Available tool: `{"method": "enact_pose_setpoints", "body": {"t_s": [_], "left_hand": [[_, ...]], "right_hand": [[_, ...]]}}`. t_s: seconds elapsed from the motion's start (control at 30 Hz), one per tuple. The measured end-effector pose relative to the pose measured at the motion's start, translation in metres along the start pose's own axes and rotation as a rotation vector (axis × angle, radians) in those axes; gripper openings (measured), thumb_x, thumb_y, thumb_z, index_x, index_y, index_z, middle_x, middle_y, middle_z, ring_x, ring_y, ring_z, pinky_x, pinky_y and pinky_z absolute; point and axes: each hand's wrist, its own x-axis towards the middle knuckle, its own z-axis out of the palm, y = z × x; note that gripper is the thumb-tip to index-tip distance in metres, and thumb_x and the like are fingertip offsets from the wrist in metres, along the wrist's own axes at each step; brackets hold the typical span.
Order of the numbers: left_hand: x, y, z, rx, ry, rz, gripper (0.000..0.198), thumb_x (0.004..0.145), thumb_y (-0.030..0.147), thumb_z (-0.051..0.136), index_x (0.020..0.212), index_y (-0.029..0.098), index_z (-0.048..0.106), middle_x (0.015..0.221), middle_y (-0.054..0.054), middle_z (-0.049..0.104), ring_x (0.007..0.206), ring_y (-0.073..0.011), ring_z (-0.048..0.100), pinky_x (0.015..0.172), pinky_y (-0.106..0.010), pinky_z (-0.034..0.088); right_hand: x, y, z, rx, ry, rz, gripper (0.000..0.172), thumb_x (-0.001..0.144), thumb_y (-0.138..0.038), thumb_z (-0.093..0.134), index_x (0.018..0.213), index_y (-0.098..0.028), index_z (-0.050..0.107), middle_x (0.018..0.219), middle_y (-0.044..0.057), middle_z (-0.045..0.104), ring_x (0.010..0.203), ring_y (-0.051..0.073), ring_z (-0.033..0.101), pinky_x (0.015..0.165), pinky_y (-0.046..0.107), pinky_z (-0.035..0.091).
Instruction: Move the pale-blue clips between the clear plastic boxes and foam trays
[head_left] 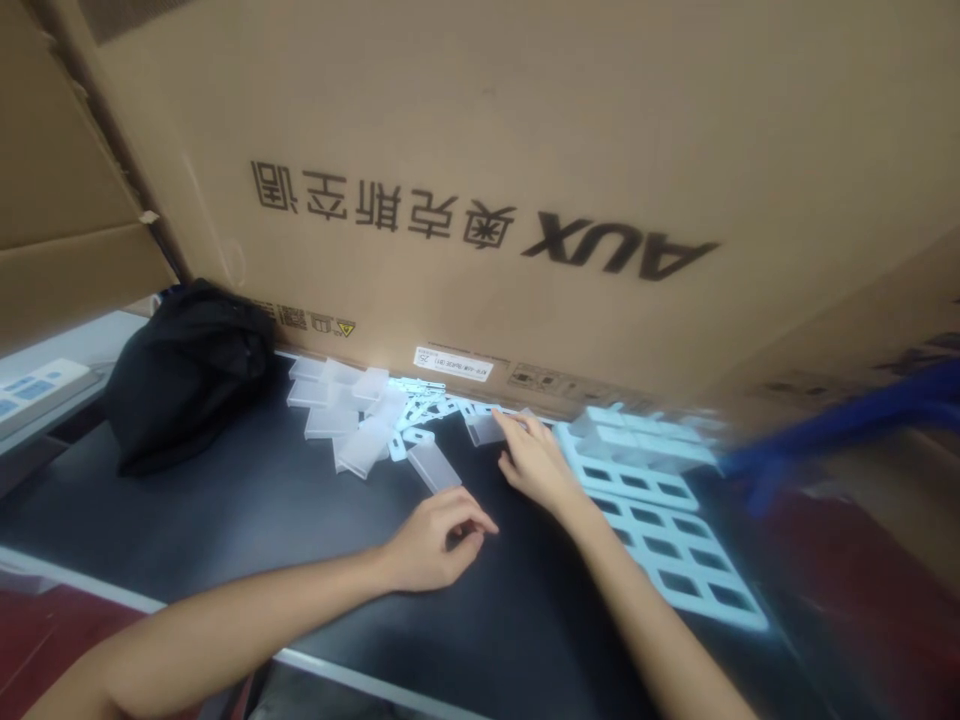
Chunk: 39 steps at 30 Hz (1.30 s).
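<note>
My left hand (439,540) rests low over the dark tabletop (300,540), fingers curled, thumb and forefinger tips close together. Nothing shows in it. Just beyond its knuckles lies a translucent flat plastic sleeve (433,464). My right hand (536,462) reaches farther, forefinger stretched out and the other fingers partly bent. Its fingertips are at another translucent sleeve (484,429) near the carton; whether they touch it is unclear. To the left spreads a heap of similar sleeves (365,445), beside a loose pile of small pale-blue slotted strips (420,405).
A big cardboard carton (480,120) with upside-down print walls off the far edge. At right lie light-blue trays (675,545) with rectangular openings, blocks (637,440) standing in the rear one. A black cloth bundle (191,375) sits at left; a blurred blue bar (847,420) crosses at right.
</note>
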Motion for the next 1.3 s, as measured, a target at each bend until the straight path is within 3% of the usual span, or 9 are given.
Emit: {"method": "enact_pose_setpoints", "body": {"t_s": [0.23,0.53,0.77,0.97,1.1,1.3], "left_hand": [[-0.002,-0.003,0.001,0.006,-0.011,0.003,0.020,0.089,0.010,0.058,0.103,0.016,0.072,0.096,-0.008,0.067,0.083,-0.0162,0.064,0.075,-0.028,0.052],[-0.001,-0.004,0.001,0.004,-0.004,0.002,0.018,0.090,0.012,0.058,0.101,0.017,0.072,0.094,-0.007,0.066,0.082,-0.0160,0.064,0.074,-0.028,0.051],[-0.002,-0.006,0.002,0.008,-0.016,-0.001,0.019,0.090,0.012,0.059,0.102,0.017,0.072,0.094,-0.007,0.067,0.082,-0.0164,0.063,0.075,-0.027,0.052],[-0.002,-0.007,0.003,0.005,-0.008,0.015,0.019,0.088,0.011,0.059,0.101,0.017,0.072,0.093,-0.007,0.066,0.081,-0.0158,0.063,0.074,-0.027,0.052],[-0.002,-0.006,0.002,0.000,-0.010,0.012,0.019,0.088,0.011,0.059,0.100,0.017,0.072,0.092,-0.006,0.067,0.080,-0.0159,0.062,0.073,-0.027,0.052],[-0.002,-0.007,0.002,0.004,-0.009,0.012,0.020,0.088,0.011,0.058,0.101,0.018,0.072,0.092,-0.006,0.067,0.079,-0.0157,0.061,0.073,-0.027,0.052]], "right_hand": [[-0.002,-0.002,-0.008,-0.041,-0.027,-0.015,0.061,0.094,-0.029,0.048,0.153,-0.013,0.041,0.140,0.018,0.061,0.129,0.035,0.049,0.105,0.049,0.041],[0.026,0.003,-0.011,-0.106,-0.101,-0.062,0.075,0.082,-0.013,0.050,0.155,-0.008,0.037,0.140,0.022,0.061,0.134,0.035,0.047,0.105,0.048,0.041],[0.040,0.005,-0.012,-0.099,-0.157,-0.108,0.080,0.075,-0.006,0.051,0.154,-0.011,0.040,0.137,0.020,0.063,0.132,0.033,0.048,0.100,0.045,0.042],[0.042,0.003,-0.027,-0.031,-0.094,-0.139,0.059,0.075,-0.015,0.055,0.134,-0.013,0.051,0.123,0.017,0.059,0.115,0.031,0.054,0.095,0.041,0.045],[0.047,0.006,-0.041,-0.082,-0.046,0.005,0.034,0.077,-0.020,0.055,0.111,-0.016,0.053,0.115,0.016,0.053,0.099,0.028,0.057,0.086,0.037,0.045],[0.064,0.006,-0.044,-0.147,-0.214,0.119,0.026,0.084,-0.026,0.054,0.109,-0.019,0.051,0.115,0.014,0.062,0.100,0.028,0.062,0.079,0.034,0.042]]}}
